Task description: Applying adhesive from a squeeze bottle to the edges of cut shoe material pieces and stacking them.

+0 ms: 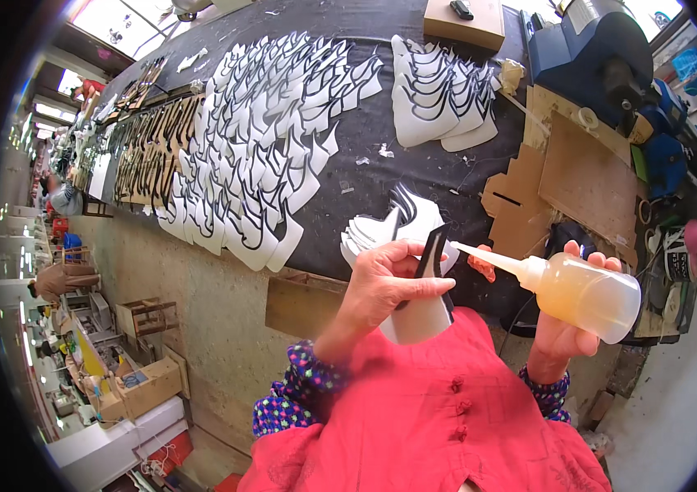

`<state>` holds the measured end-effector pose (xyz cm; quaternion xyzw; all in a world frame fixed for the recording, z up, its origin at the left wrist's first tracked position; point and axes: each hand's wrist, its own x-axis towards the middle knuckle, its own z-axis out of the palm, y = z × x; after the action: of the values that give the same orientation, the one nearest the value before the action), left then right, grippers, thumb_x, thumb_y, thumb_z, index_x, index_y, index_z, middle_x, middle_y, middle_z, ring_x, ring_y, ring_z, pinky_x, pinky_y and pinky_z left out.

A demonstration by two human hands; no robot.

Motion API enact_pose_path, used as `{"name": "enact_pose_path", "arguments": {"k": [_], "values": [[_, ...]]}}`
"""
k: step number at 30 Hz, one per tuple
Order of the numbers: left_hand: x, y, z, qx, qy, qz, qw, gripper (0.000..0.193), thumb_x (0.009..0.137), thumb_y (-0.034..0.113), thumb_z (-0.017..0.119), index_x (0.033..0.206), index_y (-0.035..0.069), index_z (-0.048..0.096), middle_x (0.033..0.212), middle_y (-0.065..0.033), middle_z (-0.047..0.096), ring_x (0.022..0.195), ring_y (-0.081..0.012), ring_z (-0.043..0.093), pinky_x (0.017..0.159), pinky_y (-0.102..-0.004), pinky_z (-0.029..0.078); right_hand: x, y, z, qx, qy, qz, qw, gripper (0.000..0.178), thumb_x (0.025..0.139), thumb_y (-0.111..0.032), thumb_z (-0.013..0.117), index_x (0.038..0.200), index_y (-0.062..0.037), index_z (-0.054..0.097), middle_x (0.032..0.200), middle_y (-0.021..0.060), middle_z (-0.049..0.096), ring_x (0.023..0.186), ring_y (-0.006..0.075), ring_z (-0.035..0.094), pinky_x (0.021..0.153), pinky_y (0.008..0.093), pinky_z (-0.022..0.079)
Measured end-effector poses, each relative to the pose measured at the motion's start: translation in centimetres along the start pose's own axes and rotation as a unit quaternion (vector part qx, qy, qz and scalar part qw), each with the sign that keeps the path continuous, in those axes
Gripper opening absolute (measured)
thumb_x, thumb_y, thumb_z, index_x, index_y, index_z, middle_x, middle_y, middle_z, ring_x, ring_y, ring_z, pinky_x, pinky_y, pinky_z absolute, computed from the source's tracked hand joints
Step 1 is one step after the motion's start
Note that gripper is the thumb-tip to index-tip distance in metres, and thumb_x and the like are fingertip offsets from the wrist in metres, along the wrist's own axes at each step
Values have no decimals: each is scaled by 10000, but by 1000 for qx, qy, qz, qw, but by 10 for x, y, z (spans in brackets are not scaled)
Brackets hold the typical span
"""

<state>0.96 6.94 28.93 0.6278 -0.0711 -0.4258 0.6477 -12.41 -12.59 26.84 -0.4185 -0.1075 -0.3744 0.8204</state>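
My left hand (pixel 388 285) pinches a white cut piece with black edging (pixel 420 321), its black strip standing up past the thumb. In my right hand (pixel 566 330) is a translucent squeeze bottle (pixel 590 295) with amber liquid inside, tipped on its side. Its long white nozzle points left and ends close to the black strip; whether it touches I cannot tell. Just beyond my left hand, a small stack of similar white pieces (pixel 402 220) lies at the table's near edge. My fingers hide part of the held piece.
Overlapping rows of white black-edged pieces (pixel 262 148) cover much of the black table (pixel 356 176), with another group (pixel 438 98) farther right. Cardboard sheets (pixel 582 176), a blue machine (pixel 586 57) and a brown box (pixel 467 25) stand right. A wooden stool (pixel 147 320) is left; other people sit beyond.
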Motion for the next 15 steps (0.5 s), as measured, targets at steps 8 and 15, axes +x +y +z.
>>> {"name": "enact_pose_path", "arguments": {"k": [8, 15], "values": [[-2, 0, -1, -15, -24, -15, 999, 324, 685, 18, 742, 980, -14, 611, 760, -30, 641, 680, -73, 599, 636, -199, 465, -2, 10, 3, -50, 11, -20, 998, 952, 567, -464, 803, 1296, -67, 338, 1269, 74, 434, 1213, 247, 401, 1079, 462, 247], [0, 2, -3, -12, -25, -26, 999, 329, 686, 22, 742, 986, -11, 612, 759, -27, 640, 677, -69, 596, 630, -191, 458, 3, 11, 6, -97, 10, -21, 995, 936, 581, -502, 781, 1284, -64, 345, 1232, 67, 453, 1178, 227, 436, 1069, 462, 268]]}}
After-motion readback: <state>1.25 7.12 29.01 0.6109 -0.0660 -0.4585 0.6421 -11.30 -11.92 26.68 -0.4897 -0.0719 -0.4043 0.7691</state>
